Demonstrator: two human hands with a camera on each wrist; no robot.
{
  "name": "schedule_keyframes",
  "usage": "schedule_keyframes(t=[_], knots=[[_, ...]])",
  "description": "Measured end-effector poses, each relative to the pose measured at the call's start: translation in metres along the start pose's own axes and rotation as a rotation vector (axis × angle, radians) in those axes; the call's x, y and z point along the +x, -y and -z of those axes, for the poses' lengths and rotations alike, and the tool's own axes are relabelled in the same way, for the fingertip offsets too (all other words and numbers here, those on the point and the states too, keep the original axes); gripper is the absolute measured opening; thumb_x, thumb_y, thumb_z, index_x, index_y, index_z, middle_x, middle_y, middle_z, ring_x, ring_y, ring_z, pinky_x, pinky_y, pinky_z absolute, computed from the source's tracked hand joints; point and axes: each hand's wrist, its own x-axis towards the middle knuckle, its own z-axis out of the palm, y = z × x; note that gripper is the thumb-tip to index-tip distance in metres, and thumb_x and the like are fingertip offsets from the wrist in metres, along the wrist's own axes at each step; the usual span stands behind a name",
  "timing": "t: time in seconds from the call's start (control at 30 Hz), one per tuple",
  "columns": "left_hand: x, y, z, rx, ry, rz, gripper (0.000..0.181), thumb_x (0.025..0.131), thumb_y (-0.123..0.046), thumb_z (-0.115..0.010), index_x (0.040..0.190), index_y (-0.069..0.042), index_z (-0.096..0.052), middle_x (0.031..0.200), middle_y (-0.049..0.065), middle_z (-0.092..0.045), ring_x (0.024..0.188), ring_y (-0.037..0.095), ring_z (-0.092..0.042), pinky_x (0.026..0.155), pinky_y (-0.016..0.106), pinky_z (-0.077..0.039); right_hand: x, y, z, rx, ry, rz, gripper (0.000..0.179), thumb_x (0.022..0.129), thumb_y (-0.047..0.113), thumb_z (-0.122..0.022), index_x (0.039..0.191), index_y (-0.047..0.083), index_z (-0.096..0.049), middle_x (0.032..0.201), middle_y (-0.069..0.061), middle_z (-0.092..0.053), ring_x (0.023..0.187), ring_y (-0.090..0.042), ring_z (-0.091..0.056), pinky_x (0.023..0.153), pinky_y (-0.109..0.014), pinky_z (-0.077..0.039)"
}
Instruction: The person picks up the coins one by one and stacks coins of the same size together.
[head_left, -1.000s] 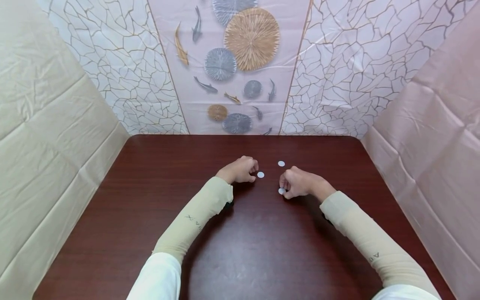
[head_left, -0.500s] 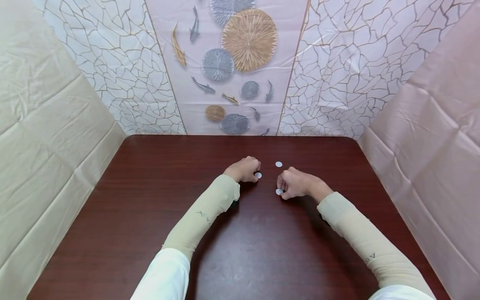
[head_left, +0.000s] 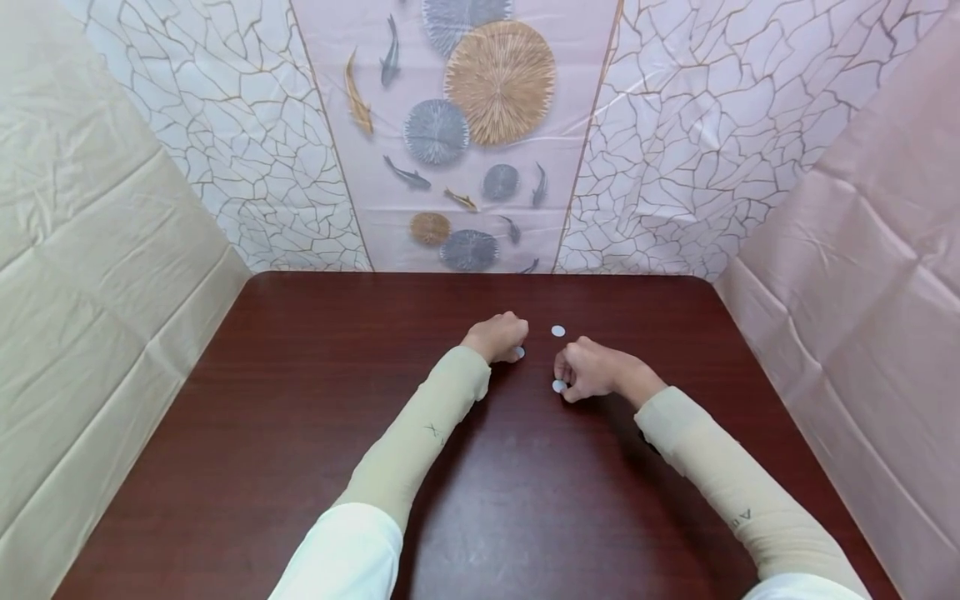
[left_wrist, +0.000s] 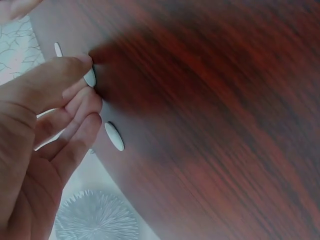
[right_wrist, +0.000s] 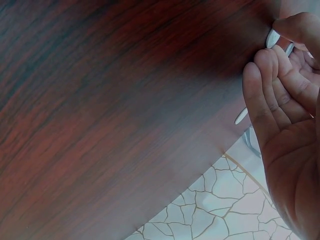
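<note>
Three small, flat white discs are on the dark reddish-brown table. My left hand pinches the left disc by its edges, between the thumb and curled fingers. In the head view that hand covers part of this disc. To its right and nearer to me, my right hand holds another disc between thumb and fingertips. The right wrist view shows the held disc at the tip of the thumb. Beyond both hands lies the third disc, untouched; the left wrist view also shows this far disc.
The wooden table reaches back to a patterned curtain with fish and round motifs. Beige cloth walls stand at the left and right sides. Beige sleeves cover both forearms.
My left hand has moved right, and its thumb and fingers have closed on the left disc. My right hand stays at its disc, and the far disc lies where it was.
</note>
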Motion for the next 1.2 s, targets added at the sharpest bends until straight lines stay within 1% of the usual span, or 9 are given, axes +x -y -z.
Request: schedule_keyframes(t=[0.17, 0.27, 0.37, 0.43, 0.6, 0.8, 0.9, 1.03, 1.2], knots=[[0.004, -0.002, -0.002, -0.004, 0.012, 0.008, 0.016, 0.098, -0.017, -0.073, 0.086, -0.012, -0.064, 0.081, 0.002, -0.064, 0.074, 0.016, -0.064, 0.066, 0.027, -0.049, -0.001, -0.001, -0.001, 0.008, -0.015, 0.021, 0.016, 0.078, 0.014, -0.085, 0.088, 0.012, -0.073, 0.083, 0.004, -0.073, 0.077, -0.004, -0.065, 0.073, -0.025, -0.057], [0.005, -0.004, -0.004, 0.002, 0.01, 0.003, 0.014, 0.096, -0.02, -0.075, 0.096, -0.011, -0.066, 0.088, 0.004, -0.066, 0.078, 0.016, -0.065, 0.068, 0.028, -0.051, -0.003, -0.001, -0.001, 0.006, -0.017, 0.014, 0.016, 0.078, 0.015, -0.085, 0.088, 0.012, -0.073, 0.084, 0.004, -0.073, 0.077, -0.004, -0.065, 0.073, -0.025, -0.057], [0.006, -0.003, -0.008, 0.032, 0.002, -0.02, 0.022, 0.093, -0.025, -0.078, 0.104, -0.012, -0.065, 0.098, 0.005, -0.065, 0.085, 0.016, -0.065, 0.073, 0.029, -0.053, -0.004, 0.0, -0.002, 0.009, -0.016, 0.0, 0.016, 0.078, 0.015, -0.085, 0.087, 0.013, -0.073, 0.083, 0.005, -0.073, 0.077, -0.004, -0.065, 0.073, -0.025, -0.057], [0.007, -0.002, -0.01, 0.06, -0.002, -0.035, 0.025, 0.091, -0.028, -0.08, 0.105, -0.013, -0.065, 0.101, 0.005, -0.064, 0.088, 0.017, -0.064, 0.076, 0.029, -0.054, -0.004, 0.0, -0.004, 0.017, -0.012, -0.002, 0.016, 0.078, 0.014, -0.085, 0.088, 0.013, -0.073, 0.083, 0.005, -0.073, 0.077, -0.004, -0.065, 0.073, -0.025, -0.057], [0.009, 0.002, -0.011, 0.103, -0.014, -0.071, 0.023, 0.087, -0.029, -0.081, 0.099, -0.014, -0.067, 0.098, 0.005, -0.064, 0.087, 0.019, -0.064, 0.076, 0.03, -0.055, -0.003, -0.001, -0.005, 0.017, -0.003, -0.006, 0.014, 0.08, 0.016, -0.084, 0.089, 0.014, -0.073, 0.084, 0.006, -0.073, 0.078, -0.003, -0.066, 0.074, -0.024, -0.058], [0.014, 0.007, -0.01, 0.137, -0.048, -0.114, 0.016, 0.085, -0.028, -0.078, 0.087, -0.017, -0.068, 0.088, 0.002, -0.065, 0.077, 0.017, -0.065, 0.071, 0.029, -0.055, -0.003, 0.0, -0.004, 0.015, -0.015, -0.01, 0.016, 0.079, 0.015, -0.085, 0.089, 0.014, -0.073, 0.084, 0.005, -0.073, 0.078, -0.004, -0.066, 0.074, -0.024, -0.057], [0.014, 0.009, -0.012, 0.117, -0.054, -0.115, 0.016, 0.083, -0.029, -0.078, 0.082, -0.017, -0.067, 0.084, 0.002, -0.064, 0.074, 0.016, -0.064, 0.069, 0.028, -0.054, -0.003, 0.001, -0.005, 0.025, -0.012, -0.006, 0.016, 0.078, 0.015, -0.085, 0.089, 0.013, -0.073, 0.083, 0.006, -0.073, 0.077, -0.003, -0.066, 0.073, -0.024, -0.057], [0.014, 0.011, -0.011, 0.046, -0.071, -0.106, 0.015, 0.08, -0.027, -0.077, 0.077, -0.017, -0.066, 0.081, 0.001, -0.063, 0.072, 0.017, -0.062, 0.067, 0.028, -0.052, -0.003, 0.0, -0.006, 0.023, -0.013, -0.004, 0.016, 0.078, 0.015, -0.085, 0.088, 0.014, -0.073, 0.083, 0.006, -0.073, 0.077, -0.002, -0.066, 0.073, -0.023, -0.057], [0.016, 0.01, -0.005, -0.041, -0.087, -0.111, 0.014, 0.08, -0.026, -0.078, 0.08, -0.018, -0.066, 0.081, -0.002, -0.065, 0.073, 0.015, -0.062, 0.066, 0.027, -0.053, -0.005, -0.002, -0.003, 0.017, -0.019, -0.015, 0.016, 0.079, 0.017, -0.085, 0.089, 0.015, -0.073, 0.084, 0.006, -0.073, 0.077, -0.003, -0.066, 0.074, -0.024, -0.057]])
